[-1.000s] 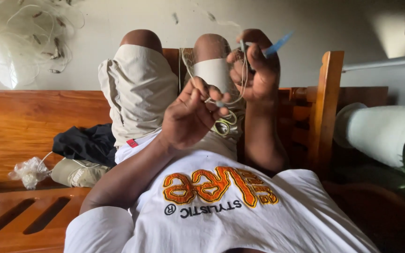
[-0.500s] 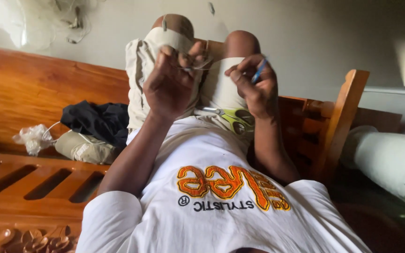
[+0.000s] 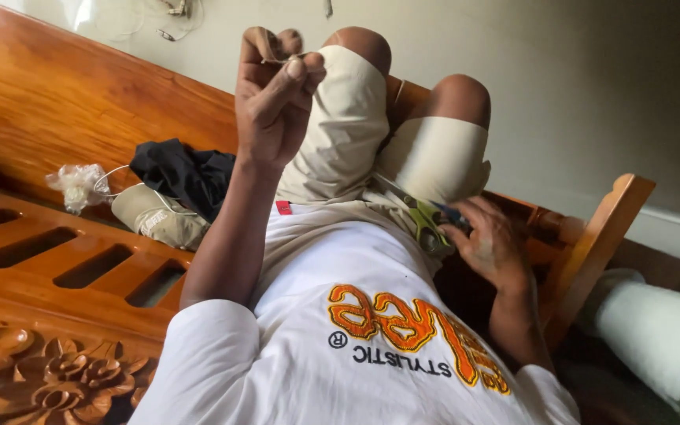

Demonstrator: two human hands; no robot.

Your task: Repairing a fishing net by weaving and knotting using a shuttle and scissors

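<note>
Green-handled scissors (image 3: 426, 220) lie on lap under right hand (image 3: 491, 242), fingers touching; left hand (image 3: 273, 102) raised, pinching thin cord (image 3: 281, 58).

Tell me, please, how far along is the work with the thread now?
Done: the left hand already pinches a thin thread, raised in front of the knees. In hand: the right hand is at the green-handled scissors on the lap. Left: the scissors are not yet at the thread.

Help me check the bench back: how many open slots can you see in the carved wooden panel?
3: slots and run in a row along the panel, left of the raised left hand. The sleeve may hide more.
</note>
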